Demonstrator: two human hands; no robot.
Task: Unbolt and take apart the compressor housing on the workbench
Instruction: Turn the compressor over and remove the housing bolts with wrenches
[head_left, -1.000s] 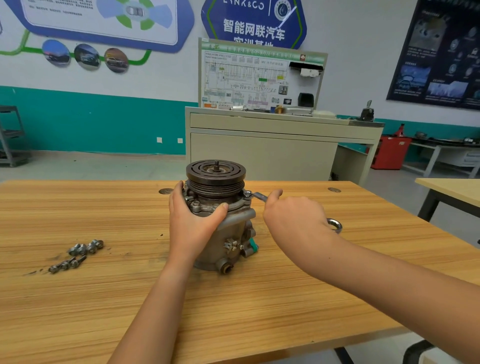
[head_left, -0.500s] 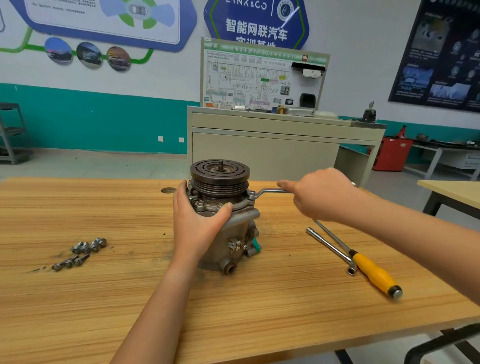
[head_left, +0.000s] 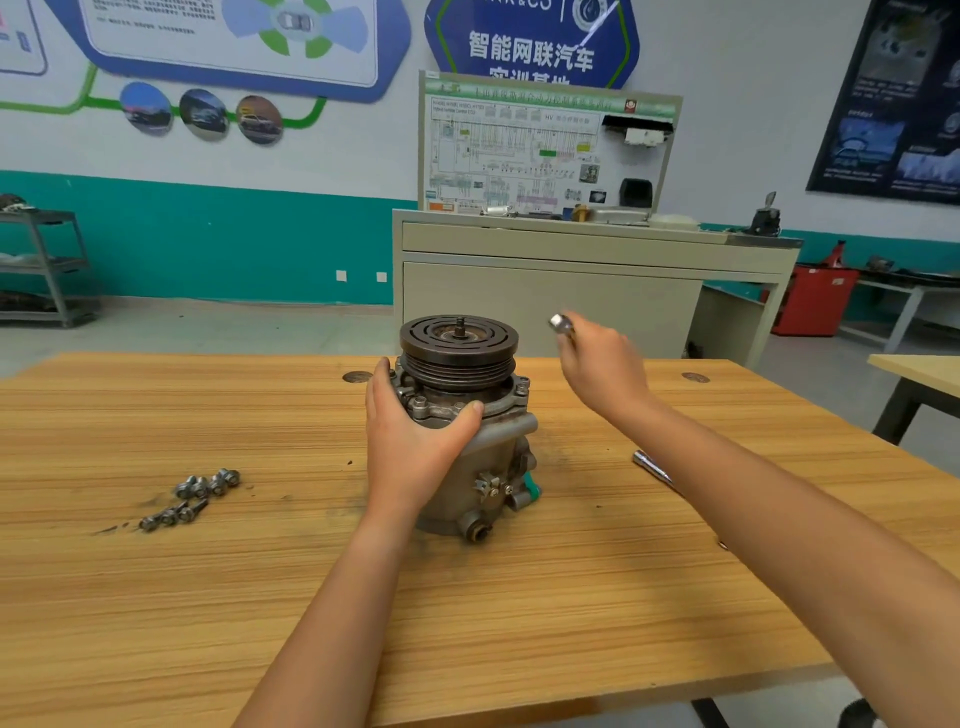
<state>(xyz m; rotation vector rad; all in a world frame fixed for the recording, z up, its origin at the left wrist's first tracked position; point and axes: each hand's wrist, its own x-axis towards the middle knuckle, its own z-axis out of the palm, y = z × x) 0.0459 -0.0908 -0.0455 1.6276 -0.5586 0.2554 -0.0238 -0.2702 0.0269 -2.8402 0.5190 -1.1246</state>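
Note:
A grey metal compressor (head_left: 483, 457) stands upright in the middle of the wooden workbench (head_left: 208, 597), its dark grooved pulley (head_left: 459, 345) on top. My left hand (head_left: 410, 447) wraps around the housing's left side just below the pulley. My right hand (head_left: 597, 364) is raised to the right of the pulley, blurred, and grips a small wrench (head_left: 560, 324) whose metal end sticks out above the fingers, clear of the compressor.
Several loose bolts (head_left: 192, 498) lie on the bench to the left. A metal ratchet bar (head_left: 654, 467) lies to the right, partly hidden under my right forearm. A beige cabinet (head_left: 545, 296) with a wiring board stands behind the bench. Another table edge (head_left: 919, 371) is at the far right.
My right hand has swung the wrench round from the near right to the far side, then lifted it off the compressor's flange bolt. My left hand has kept its hold on the housing.

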